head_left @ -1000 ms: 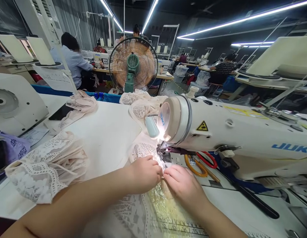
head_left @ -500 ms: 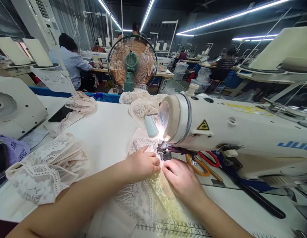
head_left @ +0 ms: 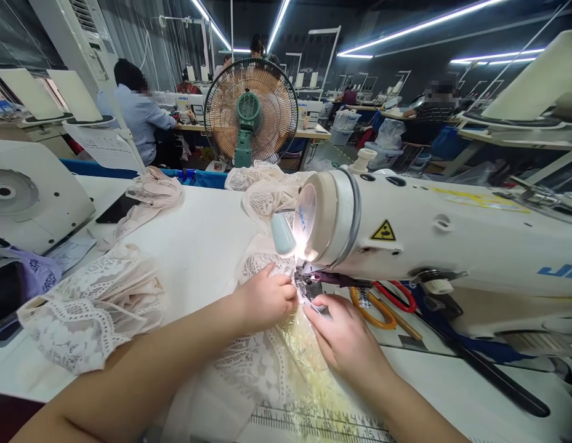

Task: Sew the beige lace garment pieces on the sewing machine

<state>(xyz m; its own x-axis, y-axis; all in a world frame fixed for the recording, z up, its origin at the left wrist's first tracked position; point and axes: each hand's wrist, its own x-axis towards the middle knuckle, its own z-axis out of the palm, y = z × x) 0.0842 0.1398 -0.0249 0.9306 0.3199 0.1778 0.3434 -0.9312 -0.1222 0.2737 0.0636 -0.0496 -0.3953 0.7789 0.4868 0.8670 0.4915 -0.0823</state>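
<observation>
Pale pink lace fabric (head_left: 255,363) runs under the presser foot (head_left: 304,280) of a white sewing machine (head_left: 406,215), lit by its small lamp. My left hand (head_left: 269,301) is closed on the fabric just left of the foot, fingers curled down. On the near right side of the foot, my right hand (head_left: 348,332) pinches the fabric's edge between thumb and forefinger. A shiny yellowish strip (head_left: 308,375) trails from between the hands toward me, over a printed ruler scale (head_left: 322,421) at the table edge.
Bunched lace pieces (head_left: 92,307) lie at left, partly against my left forearm; more lace garments (head_left: 271,200) lie behind the lamp. Scissors with orange handles (head_left: 378,314) and red handles (head_left: 401,295) rest under the machine arm. A large fan (head_left: 249,114) stands beyond the table.
My right thumb and forefinger have shifted and spread a little at the fabric's edge by the foot. The left hand stays nearly in place. The whole view has turned slightly left.
</observation>
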